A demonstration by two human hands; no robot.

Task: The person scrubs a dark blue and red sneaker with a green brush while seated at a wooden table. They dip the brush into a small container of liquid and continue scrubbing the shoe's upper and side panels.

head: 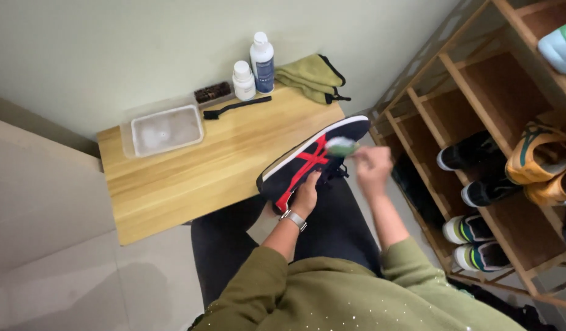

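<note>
A dark navy sneaker (307,160) with red stripes and a white sole is held on its side over my lap, partly above the wooden table's near right corner. My left hand (306,196), with a silver wristwatch, is tucked into the shoe's opening and grips it from below. My right hand (372,168) is blurred and closed on a small green-and-white brush (342,146) whose head touches the shoe's upper near the toe.
On the low wooden table (191,178) stand a clear plastic tub of foamy water (166,130), two white bottles (253,66), a black brush (234,108), a brown bristle brush (212,92) and a folded olive cloth (312,77). A wooden shoe rack (479,92) with several sneakers fills the right.
</note>
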